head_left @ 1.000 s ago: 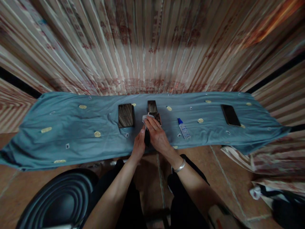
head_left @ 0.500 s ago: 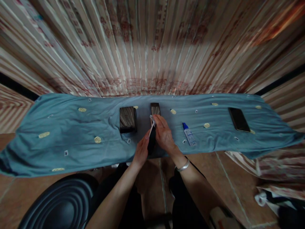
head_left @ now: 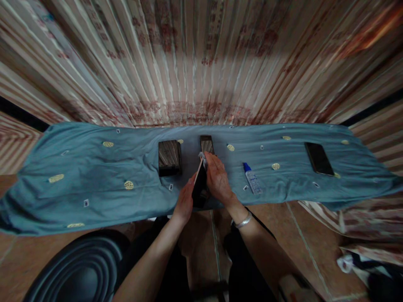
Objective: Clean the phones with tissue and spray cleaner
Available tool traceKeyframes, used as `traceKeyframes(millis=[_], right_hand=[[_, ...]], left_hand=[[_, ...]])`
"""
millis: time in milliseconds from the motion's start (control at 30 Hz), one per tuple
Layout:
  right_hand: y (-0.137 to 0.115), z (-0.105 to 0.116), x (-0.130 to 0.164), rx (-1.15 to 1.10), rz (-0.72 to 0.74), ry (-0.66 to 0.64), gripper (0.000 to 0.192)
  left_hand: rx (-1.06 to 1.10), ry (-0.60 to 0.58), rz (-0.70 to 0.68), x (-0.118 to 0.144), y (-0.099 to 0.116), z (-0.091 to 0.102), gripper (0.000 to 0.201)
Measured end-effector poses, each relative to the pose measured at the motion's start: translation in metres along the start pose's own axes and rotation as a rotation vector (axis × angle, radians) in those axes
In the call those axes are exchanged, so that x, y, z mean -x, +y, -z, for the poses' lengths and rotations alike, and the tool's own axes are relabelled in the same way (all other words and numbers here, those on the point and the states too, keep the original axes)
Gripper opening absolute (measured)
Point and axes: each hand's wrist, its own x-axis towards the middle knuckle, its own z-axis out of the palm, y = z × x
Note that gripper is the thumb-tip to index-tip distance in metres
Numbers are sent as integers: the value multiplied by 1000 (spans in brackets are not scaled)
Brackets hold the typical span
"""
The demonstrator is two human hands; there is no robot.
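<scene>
Near the front middle of the cloth-covered table, my left hand [head_left: 185,200] grips a dark smartphone [head_left: 199,188] by its left side. The phone is tilted up on edge, its dark face turned to the right. My right hand [head_left: 218,178] is closed over a small greyish-white cloth [head_left: 202,155] at the phone's upper end; most of the cloth is hidden by the fingers. Just beyond my hands lies another phone [head_left: 206,143], partly covered by my right hand. To the right is a clear spray bottle with a blue cap [head_left: 252,179], lying on its side.
A stack of dark phones [head_left: 169,158] sits left of my hands. One more dark phone [head_left: 319,158] lies toward the table's right end. The blue-green tablecloth [head_left: 103,167] is wrinkled. A black round stool [head_left: 78,272] stands below at left, and a striped curtain [head_left: 189,63] hangs behind.
The held phone has turned so more of its dark face shows, and my left hand has shifted slightly down and left. My right hand stays at the phone's upper end.
</scene>
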Motion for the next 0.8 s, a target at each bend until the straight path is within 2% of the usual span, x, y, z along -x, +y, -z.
traceKeyframes(millis=[100,300,500,800], right_hand=[[1,1,0,-1,-25,-22,52],[5,6,2,1,-44,-26,51],[7,7,4,-52,-59,-9,48],[13,-3,7,-247,-223,71,46]], left_hand=[[25,-13,-11,2,2,-2,60],[165,4,96,5,12,-5,63],[207,2,123,8,17,-6,63],[305,-12,120,8,19,-4,54]])
